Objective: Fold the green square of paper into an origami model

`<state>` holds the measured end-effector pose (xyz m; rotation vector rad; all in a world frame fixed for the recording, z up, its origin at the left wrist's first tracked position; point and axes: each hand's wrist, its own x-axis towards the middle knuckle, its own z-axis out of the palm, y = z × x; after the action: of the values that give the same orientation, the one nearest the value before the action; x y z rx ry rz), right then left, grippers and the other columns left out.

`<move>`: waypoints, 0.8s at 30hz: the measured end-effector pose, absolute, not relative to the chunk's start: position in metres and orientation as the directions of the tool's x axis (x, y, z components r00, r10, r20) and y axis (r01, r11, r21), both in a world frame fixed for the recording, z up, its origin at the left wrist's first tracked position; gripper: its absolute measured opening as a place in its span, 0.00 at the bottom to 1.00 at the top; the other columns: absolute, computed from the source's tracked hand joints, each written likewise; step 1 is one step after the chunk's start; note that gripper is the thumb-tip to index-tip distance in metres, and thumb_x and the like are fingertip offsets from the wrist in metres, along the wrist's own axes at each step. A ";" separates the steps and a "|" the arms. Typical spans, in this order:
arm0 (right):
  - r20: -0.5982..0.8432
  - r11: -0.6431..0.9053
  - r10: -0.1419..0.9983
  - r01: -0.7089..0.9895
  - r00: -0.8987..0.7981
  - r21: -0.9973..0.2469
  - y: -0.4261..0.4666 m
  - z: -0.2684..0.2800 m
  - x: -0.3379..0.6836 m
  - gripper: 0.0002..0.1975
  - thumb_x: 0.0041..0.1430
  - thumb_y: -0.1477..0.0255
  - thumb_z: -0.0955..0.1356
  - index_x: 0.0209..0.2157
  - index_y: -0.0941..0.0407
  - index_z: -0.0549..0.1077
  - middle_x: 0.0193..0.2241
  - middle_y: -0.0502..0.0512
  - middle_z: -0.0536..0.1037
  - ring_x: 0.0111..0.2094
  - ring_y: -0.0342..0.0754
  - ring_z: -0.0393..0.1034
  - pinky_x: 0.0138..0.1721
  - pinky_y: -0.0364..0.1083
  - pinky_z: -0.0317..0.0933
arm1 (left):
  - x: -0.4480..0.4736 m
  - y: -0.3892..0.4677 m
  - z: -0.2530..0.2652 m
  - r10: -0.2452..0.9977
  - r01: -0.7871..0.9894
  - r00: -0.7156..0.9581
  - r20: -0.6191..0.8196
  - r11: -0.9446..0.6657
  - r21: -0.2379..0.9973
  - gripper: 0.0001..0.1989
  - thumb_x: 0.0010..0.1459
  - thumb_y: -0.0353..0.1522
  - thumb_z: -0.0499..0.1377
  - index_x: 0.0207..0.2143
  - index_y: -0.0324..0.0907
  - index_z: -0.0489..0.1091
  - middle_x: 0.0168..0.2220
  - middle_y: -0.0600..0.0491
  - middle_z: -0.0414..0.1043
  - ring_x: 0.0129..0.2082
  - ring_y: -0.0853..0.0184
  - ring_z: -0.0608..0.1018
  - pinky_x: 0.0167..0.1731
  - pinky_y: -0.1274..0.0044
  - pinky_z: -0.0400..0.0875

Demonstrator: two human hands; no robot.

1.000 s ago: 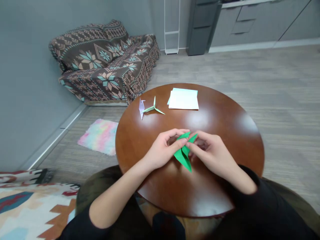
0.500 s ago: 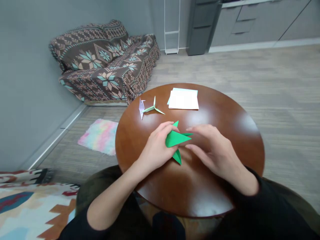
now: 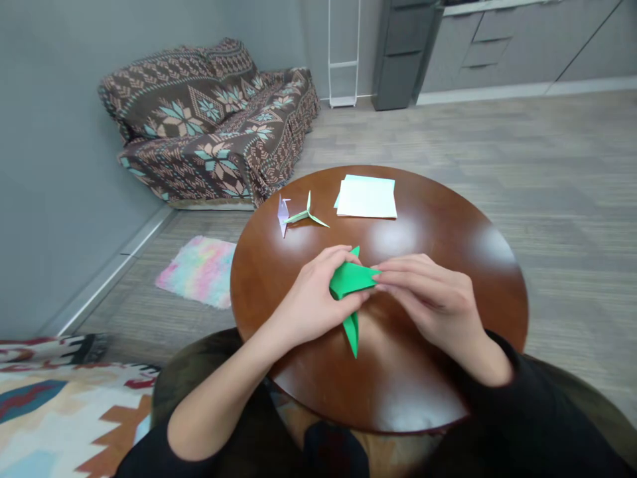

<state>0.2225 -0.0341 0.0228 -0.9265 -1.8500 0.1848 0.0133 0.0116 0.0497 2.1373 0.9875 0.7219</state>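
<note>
A folded green paper figure [image 3: 352,279] with several pointed arms is held over the near middle of the round table. My left hand [image 3: 318,292] grips its body from the left, thumb below and fingers above. At its right-hand tip, my right hand [image 3: 430,289] pinches the green paper between thumb and fingertips. One narrow green point sticks out downward past my left thumb, and a short one shows above my left fingers. My fingers cover part of the folds.
On the brown round table [image 3: 448,219], a lilac folded paper piece [image 3: 283,216] and a pale green three-armed paper piece [image 3: 307,214] sit at the back left. Paper sheets [image 3: 367,199] lie behind my hands. A patterned sofa [image 3: 219,126] and a fluffy rug [image 3: 199,271] are beyond.
My right hand has closed from an open curve onto the figure's right tip. The lower green point now reaches further down. My left hand keeps its hold.
</note>
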 end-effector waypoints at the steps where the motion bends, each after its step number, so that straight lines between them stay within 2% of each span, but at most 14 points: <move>1: 0.721 0.684 0.673 0.513 -0.168 -0.519 -0.034 0.023 0.222 0.12 0.64 0.81 0.70 0.43 0.50 0.80 0.39 0.56 0.87 0.40 0.55 0.82 0.43 0.55 0.73 | 0.013 0.012 0.050 0.807 0.436 0.555 0.199 -0.487 0.757 0.15 0.56 0.33 0.67 0.46 0.43 0.73 0.59 0.42 0.73 0.63 0.53 0.73 0.63 0.62 0.65; 7: 0.687 0.635 0.713 0.542 -0.139 -0.550 -0.036 0.026 0.221 0.07 0.64 0.79 0.71 0.36 0.51 0.78 0.35 0.54 0.86 0.36 0.52 0.82 0.40 0.53 0.73 | 0.012 0.012 0.051 0.829 0.441 0.526 0.188 -0.455 0.774 0.13 0.55 0.34 0.68 0.43 0.44 0.74 0.59 0.42 0.74 0.62 0.51 0.74 0.62 0.61 0.66; 12: 0.597 0.530 0.802 0.477 -0.014 -0.701 -0.039 0.026 0.218 0.06 0.61 0.76 0.74 0.33 0.51 0.76 0.31 0.52 0.84 0.33 0.50 0.80 0.37 0.49 0.72 | 0.012 0.012 0.053 0.837 0.425 0.521 0.168 -0.426 0.799 0.10 0.57 0.33 0.66 0.42 0.43 0.74 0.58 0.44 0.74 0.58 0.54 0.76 0.57 0.65 0.69; 15: 0.545 0.483 0.837 0.395 0.055 -0.781 -0.041 0.028 0.215 0.07 0.60 0.76 0.75 0.33 0.51 0.76 0.32 0.51 0.83 0.33 0.50 0.79 0.38 0.49 0.72 | 0.012 0.011 0.053 0.837 0.417 0.535 0.110 -0.376 0.827 0.08 0.59 0.34 0.64 0.41 0.43 0.73 0.48 0.49 0.77 0.44 0.60 0.79 0.44 0.72 0.73; 18: 0.546 0.488 0.836 0.376 0.059 -0.788 -0.040 0.029 0.214 0.07 0.60 0.76 0.75 0.32 0.52 0.76 0.33 0.52 0.81 0.34 0.50 0.78 0.39 0.49 0.71 | 0.013 0.010 0.052 0.831 0.434 0.556 0.013 -0.303 0.848 0.08 0.61 0.36 0.63 0.40 0.42 0.73 0.32 0.56 0.74 0.30 0.67 0.74 0.31 0.77 0.67; 21: 0.537 0.468 0.840 0.403 0.073 -0.786 -0.040 0.029 0.215 0.06 0.60 0.77 0.75 0.32 0.52 0.77 0.31 0.51 0.82 0.33 0.49 0.77 0.38 0.49 0.70 | 0.012 0.011 0.051 0.829 0.437 0.557 -0.054 -0.237 0.868 0.09 0.61 0.38 0.63 0.38 0.42 0.73 0.27 0.57 0.71 0.27 0.68 0.72 0.27 0.78 0.62; 24: 0.477 0.409 0.866 0.341 0.148 -0.847 -0.040 0.029 0.217 0.06 0.59 0.76 0.76 0.32 0.52 0.77 0.32 0.51 0.82 0.34 0.49 0.78 0.40 0.49 0.72 | 0.012 0.012 0.050 0.837 0.439 0.543 -0.074 -0.208 0.874 0.10 0.60 0.39 0.64 0.37 0.41 0.75 0.26 0.56 0.71 0.26 0.68 0.71 0.25 0.78 0.61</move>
<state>0.2166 -0.0398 0.0292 -1.1563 -1.4329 0.5349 0.0118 0.0117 0.0497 1.8361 1.0501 0.5286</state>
